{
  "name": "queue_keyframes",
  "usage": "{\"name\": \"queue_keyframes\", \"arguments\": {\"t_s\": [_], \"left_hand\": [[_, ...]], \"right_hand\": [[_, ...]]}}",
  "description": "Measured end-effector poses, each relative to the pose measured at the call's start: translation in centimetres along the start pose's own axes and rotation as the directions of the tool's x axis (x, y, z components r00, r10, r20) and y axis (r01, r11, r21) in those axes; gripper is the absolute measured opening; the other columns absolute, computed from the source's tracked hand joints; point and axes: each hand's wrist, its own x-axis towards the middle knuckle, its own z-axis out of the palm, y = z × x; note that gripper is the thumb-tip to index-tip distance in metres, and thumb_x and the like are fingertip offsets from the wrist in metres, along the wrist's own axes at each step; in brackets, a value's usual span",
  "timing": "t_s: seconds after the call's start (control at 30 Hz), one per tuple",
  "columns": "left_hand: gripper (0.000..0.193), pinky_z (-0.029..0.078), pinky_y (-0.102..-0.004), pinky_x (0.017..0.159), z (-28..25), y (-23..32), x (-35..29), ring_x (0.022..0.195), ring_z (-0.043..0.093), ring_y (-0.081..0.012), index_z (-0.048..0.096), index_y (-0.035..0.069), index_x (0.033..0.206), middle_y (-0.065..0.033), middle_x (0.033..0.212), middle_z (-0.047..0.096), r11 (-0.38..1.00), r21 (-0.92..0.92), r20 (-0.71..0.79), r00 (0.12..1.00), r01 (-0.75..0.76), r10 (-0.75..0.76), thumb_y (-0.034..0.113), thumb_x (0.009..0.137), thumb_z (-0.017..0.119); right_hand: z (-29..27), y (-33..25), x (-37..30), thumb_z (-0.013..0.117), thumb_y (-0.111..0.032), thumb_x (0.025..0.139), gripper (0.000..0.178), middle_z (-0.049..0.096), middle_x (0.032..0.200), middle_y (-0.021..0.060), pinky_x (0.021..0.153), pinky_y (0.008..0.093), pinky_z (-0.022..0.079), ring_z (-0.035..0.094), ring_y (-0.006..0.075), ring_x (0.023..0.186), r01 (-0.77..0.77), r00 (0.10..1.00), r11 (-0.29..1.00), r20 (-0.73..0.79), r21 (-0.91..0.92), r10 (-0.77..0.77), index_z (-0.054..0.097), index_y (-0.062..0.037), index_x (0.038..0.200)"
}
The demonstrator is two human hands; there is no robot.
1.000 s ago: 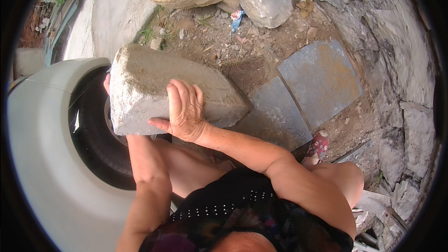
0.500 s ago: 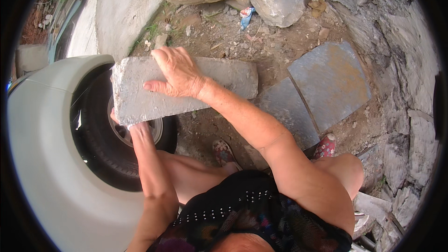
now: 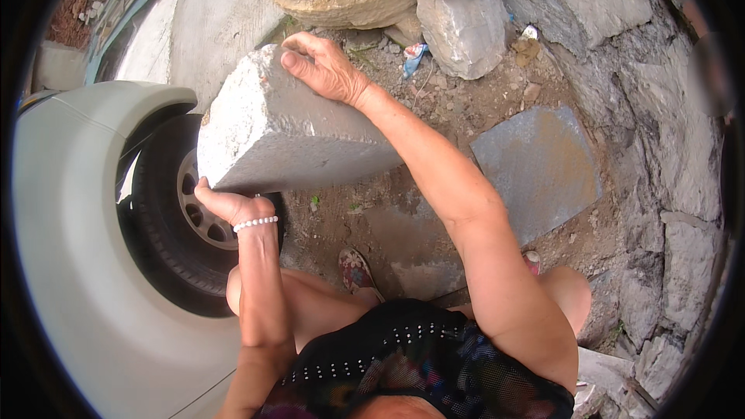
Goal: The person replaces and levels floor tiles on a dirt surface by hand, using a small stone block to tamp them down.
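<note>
A long grey concrete block [image 3: 310,132] is tilted up between my two hands, its rough whitish broken end [image 3: 240,112] toward the left. My right hand [image 3: 326,70] is closed over the block's upper far edge, near that end. At the lower near corner, my left hand [image 3: 233,203] supports the block, thumb against its edge and most fingers hidden beneath. A white bead bracelet [image 3: 256,223] circles my left wrist. Whether the block's far right end touches the ground cannot be seen behind my right forearm.
A pale car [image 3: 70,209] with its wheel [image 3: 182,217] stands close on the left. Flat grey slabs [image 3: 543,171] lie on the dirt. Large rocks [image 3: 466,31] sit at the back, and a rough stone wall [image 3: 660,147] runs along the right. A crumpled blue wrapper [image 3: 414,58] lies near the rocks.
The block's left end has swung up and turned, so its broken end face now shows. My right hand has moved up and farther away; my left hand has come into fuller view.
</note>
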Motion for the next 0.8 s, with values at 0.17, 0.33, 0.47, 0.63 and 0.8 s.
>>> {"name": "queue_keyframes", "arguments": {"t_s": [0.17, 0.33, 0.47, 0.63, 0.8], "left_hand": [[0.050, 0.035, -0.0382, 0.093, 0.1, 0.5, 0.7, 0.105, 0.048, -0.0258, 0.054, 0.003, 0.112, -0.0107, 0.115, 0.055, 0.997, -0.073, -0.032, 0.999, 0.004, -0.007, 0.040, 0.080, 0.041], [0.044, 0.036, -0.0372, 0.091, 1.6, 0.0, 0.4, 0.100, 0.049, -0.0246, 0.055, 0.002, 0.106, -0.0104, 0.108, 0.056, 0.992, -0.125, -0.047, 0.999, -0.020, 0.014, 0.034, 0.078, 0.046], [0.036, 0.037, -0.0363, 0.087, 3.2, -0.7, 1.3, 0.096, 0.049, -0.0227, 0.053, -0.002, 0.098, -0.0117, 0.103, 0.054, 0.985, -0.141, 0.000, 0.995, -0.097, 0.098, 0.026, 0.076, 0.051], [0.033, 0.041, -0.0356, 0.085, 7.1, -2.2, 0.0, 0.093, 0.051, -0.0223, 0.042, -0.001, 0.099, -0.0146, 0.098, 0.051, 0.971, -0.160, 0.082, 0.977, -0.181, 0.195, 0.018, 0.076, 0.056], [0.037, 0.041, -0.0346, 0.081, 11.8, -2.6, -1.5, 0.090, 0.051, -0.0215, 0.048, -0.005, 0.096, -0.0159, 0.097, 0.053, 0.951, 0.001, 0.212, 0.930, -0.308, 0.301, 0.017, 0.070, 0.060]], "right_hand": [[0.5, -5.4, 1.0, 0.062, -0.063, 0.070, 0.076, 0.060, 0.092, 0.0152, 0.083, 0.0314, 0.043, 0.056, 0.0205, 0.090, -0.146, 0.984, 0.968, 0.131, 0.206, 0.120, 0.056, 0.0051, 0.103], [-0.1, -7.7, 1.6, 0.072, -0.044, 0.065, 0.062, 0.060, 0.087, 0.0122, 0.076, 0.0292, 0.044, 0.056, 0.0172, 0.084, -0.298, 0.954, 0.919, 0.107, 0.257, 0.279, 0.058, 0.0061, 0.097], [-1.9, -7.5, 1.9, 0.068, -0.021, 0.067, 0.039, 0.061, 0.082, 0.0111, 0.067, 0.0266, 0.046, 0.057, 0.0147, 0.075, -0.296, 0.944, 0.859, -0.008, 0.418, 0.329, 0.059, 0.0076, 0.092], [-5.6, -8.1, 0.3, 0.068, -0.016, 0.070, 0.040, 0.060, 0.085, 0.0092, 0.072, 0.0246, 0.045, 0.056, 0.0127, 0.078, -0.185, 0.926, 0.855, -0.205, 0.484, 0.316, 0.056, 0.0071, 0.100], [-9.0, -9.2, -2.9, 0.063, -0.020, 0.073, 0.046, 0.061, 0.094, 0.0154, 0.077, 0.0290, 0.047, 0.059, 0.0184, 0.085, -0.018, 0.847, 0.915, -0.480, 0.403, 0.228, 0.052, 0.0098, 0.106]]}}
